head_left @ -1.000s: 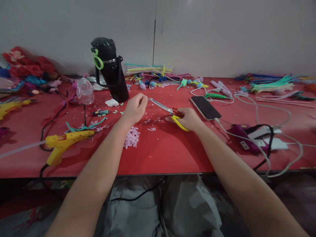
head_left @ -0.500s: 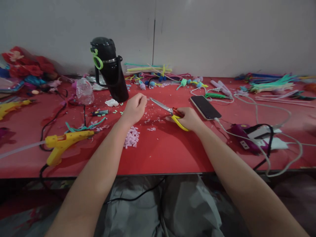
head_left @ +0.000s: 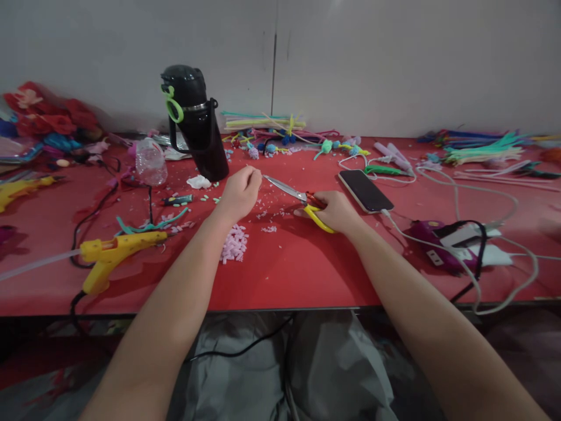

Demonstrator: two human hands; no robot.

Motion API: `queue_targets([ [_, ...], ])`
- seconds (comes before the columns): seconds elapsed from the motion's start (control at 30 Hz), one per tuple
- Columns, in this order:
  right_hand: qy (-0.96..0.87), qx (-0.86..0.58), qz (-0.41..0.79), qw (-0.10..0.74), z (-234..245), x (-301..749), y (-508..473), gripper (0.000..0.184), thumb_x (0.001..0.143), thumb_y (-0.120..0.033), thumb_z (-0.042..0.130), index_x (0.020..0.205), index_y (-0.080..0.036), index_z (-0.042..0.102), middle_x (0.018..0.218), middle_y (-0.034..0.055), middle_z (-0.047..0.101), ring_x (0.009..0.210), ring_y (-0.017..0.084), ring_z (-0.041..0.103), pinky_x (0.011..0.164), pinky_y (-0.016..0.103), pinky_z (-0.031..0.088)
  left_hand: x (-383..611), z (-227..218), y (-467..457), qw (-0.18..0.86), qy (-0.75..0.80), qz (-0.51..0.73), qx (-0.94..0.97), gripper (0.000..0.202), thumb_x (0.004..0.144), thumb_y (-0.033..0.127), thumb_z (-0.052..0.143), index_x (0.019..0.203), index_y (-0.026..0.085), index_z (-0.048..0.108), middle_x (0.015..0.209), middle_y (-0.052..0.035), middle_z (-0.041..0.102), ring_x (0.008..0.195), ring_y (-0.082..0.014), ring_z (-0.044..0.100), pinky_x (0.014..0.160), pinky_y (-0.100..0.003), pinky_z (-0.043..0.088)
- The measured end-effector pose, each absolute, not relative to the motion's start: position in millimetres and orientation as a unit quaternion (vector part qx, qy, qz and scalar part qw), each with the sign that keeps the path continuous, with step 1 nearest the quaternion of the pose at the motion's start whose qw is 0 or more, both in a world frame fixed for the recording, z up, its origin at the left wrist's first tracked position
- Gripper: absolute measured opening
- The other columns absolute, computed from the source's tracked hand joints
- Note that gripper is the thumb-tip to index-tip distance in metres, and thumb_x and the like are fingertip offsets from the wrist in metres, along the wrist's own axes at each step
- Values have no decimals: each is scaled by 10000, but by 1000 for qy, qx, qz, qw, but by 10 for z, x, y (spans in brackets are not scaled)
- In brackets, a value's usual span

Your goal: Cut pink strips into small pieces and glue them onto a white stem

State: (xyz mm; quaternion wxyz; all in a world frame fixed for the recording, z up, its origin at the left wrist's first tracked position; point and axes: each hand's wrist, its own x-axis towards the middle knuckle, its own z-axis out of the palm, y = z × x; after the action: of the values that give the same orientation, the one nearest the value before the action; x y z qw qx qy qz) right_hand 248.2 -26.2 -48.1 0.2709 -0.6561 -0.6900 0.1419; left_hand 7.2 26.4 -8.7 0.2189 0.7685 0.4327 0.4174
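My right hand grips the yellow handles of a pair of scissors whose blades point left toward my left hand. My left hand is curled in a loose pinch just off the blade tips; what it holds is too small to make out. A heap of small pink cut pieces lies on the red table below my left wrist, with white crumbs scattered around the scissors.
A black flask stands behind my left hand, beside a crumpled plastic bottle. A yellow glue gun lies at the left. A phone on a cable, a purple power strip and pipe cleaners fill the right and back.
My left hand has shifted very slightly; the scissors and right hand stay in place.
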Motion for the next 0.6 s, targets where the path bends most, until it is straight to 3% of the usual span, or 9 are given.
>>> queue_targets([
  [0.6, -683, -661, 151, 272, -485, 2493, -249, 678, 609, -824, 665, 570, -205, 390, 586, -42, 277, 589, 103, 271, 531, 293, 189, 68, -106, 283, 219, 436, 412, 769, 315, 967, 251, 425, 660, 206, 369, 615, 16, 424, 609, -131, 403, 602, -305, 315],
])
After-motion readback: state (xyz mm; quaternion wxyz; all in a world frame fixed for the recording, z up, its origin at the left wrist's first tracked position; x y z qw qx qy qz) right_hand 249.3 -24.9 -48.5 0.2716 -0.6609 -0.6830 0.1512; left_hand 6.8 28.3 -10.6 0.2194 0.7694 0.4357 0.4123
